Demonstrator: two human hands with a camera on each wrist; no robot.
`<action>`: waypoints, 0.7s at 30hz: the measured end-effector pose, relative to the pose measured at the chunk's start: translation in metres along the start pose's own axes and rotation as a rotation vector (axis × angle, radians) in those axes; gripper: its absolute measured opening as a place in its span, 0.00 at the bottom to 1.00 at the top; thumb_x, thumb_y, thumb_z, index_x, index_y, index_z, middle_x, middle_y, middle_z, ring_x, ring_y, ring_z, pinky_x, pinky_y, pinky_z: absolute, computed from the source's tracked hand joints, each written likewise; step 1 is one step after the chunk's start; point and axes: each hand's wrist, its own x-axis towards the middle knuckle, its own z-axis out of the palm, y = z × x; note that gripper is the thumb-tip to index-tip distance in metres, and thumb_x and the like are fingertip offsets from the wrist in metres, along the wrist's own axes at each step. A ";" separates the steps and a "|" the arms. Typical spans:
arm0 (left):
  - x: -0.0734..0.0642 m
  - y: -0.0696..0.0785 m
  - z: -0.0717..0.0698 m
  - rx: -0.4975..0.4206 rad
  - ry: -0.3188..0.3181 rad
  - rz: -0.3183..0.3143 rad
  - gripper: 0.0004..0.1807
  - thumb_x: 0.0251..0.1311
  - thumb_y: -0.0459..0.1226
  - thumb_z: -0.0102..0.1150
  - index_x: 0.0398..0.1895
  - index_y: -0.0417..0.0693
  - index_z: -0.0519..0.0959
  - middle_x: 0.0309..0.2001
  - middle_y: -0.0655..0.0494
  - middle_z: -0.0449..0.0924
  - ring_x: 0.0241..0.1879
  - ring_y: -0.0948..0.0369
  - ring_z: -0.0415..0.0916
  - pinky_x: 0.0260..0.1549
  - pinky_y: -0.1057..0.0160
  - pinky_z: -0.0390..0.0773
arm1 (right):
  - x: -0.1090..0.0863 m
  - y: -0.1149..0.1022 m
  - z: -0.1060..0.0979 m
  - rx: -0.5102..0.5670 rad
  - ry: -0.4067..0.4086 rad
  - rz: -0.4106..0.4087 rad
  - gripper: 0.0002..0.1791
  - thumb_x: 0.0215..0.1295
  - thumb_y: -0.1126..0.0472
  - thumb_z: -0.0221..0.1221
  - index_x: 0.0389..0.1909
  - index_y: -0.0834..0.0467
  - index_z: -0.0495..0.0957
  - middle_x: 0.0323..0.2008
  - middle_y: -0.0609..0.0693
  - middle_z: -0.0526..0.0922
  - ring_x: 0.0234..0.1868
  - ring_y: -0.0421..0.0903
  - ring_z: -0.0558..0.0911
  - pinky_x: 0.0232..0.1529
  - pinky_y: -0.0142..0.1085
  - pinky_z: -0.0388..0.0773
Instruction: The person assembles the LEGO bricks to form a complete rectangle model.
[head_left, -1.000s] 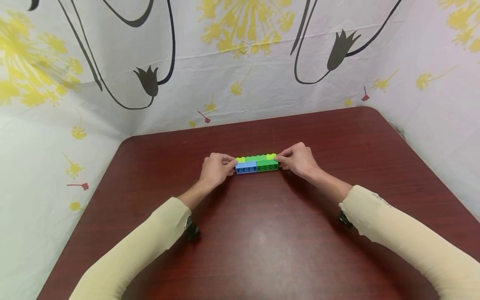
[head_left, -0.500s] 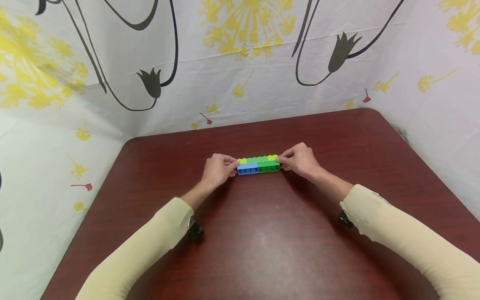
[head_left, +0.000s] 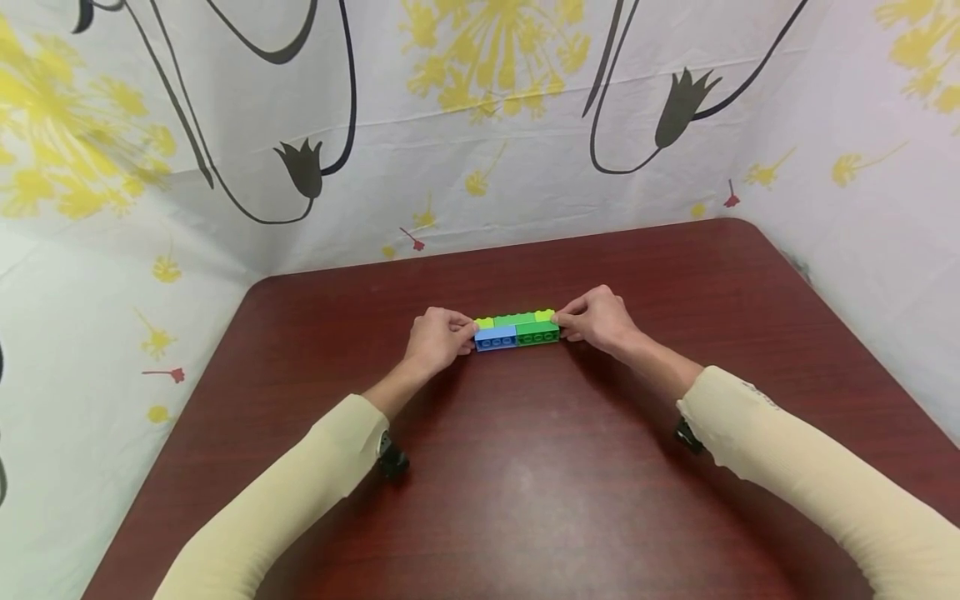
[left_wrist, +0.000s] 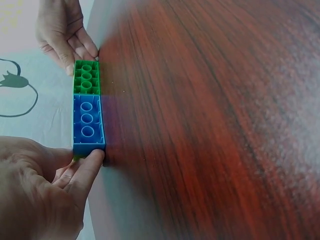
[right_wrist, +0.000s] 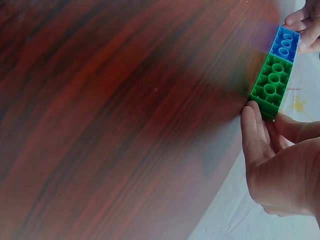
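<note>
A joined row of toy building bricks lies on its side on the table, hollow undersides facing me. Its front layer is a blue brick [head_left: 496, 337] on the left and a green brick [head_left: 537, 333] on the right. Behind them shows a second layer: a green piece [head_left: 515, 319] between two lime ends, one a lime brick [head_left: 484, 322]. My left hand [head_left: 437, 340] pinches the blue end between thumb and fingers. At the opposite end, my right hand [head_left: 598, 321] pinches the green end the same way. Round tubes inside the blue brick [left_wrist: 87, 118] and green brick [right_wrist: 273, 79] show in the wrist views.
The dark red-brown table [head_left: 525, 467] has a rounded far edge. A white cloth [head_left: 465, 192] with yellow and grey flower prints hangs behind it and along both sides. A small black device [head_left: 392, 458] sits at the left wrist, under the cream sleeve [head_left: 300, 467].
The head view shifted slightly at first. Both hands keep their hold on the two ends of the brick row, which stays in place on the table.
</note>
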 end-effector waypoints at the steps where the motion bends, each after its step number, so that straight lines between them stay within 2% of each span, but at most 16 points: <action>1: 0.000 0.000 0.000 0.003 0.000 0.000 0.14 0.73 0.41 0.67 0.53 0.41 0.89 0.45 0.46 0.90 0.34 0.62 0.89 0.36 0.66 0.87 | 0.000 0.000 0.000 0.001 0.000 0.000 0.13 0.77 0.62 0.65 0.50 0.69 0.89 0.49 0.68 0.88 0.44 0.57 0.92 0.46 0.48 0.88; 14: 0.000 0.001 0.000 0.012 0.006 0.011 0.14 0.73 0.41 0.67 0.54 0.42 0.89 0.46 0.47 0.90 0.35 0.61 0.89 0.38 0.65 0.87 | 0.000 0.001 -0.001 0.024 0.003 0.000 0.13 0.76 0.62 0.65 0.50 0.70 0.88 0.51 0.69 0.87 0.45 0.58 0.91 0.48 0.47 0.88; 21: -0.003 -0.002 0.001 0.031 0.005 0.031 0.16 0.74 0.43 0.66 0.55 0.42 0.89 0.47 0.47 0.90 0.35 0.61 0.90 0.38 0.64 0.88 | 0.001 0.005 0.001 -0.019 0.013 -0.016 0.13 0.76 0.61 0.65 0.49 0.68 0.89 0.49 0.67 0.88 0.42 0.55 0.92 0.44 0.44 0.89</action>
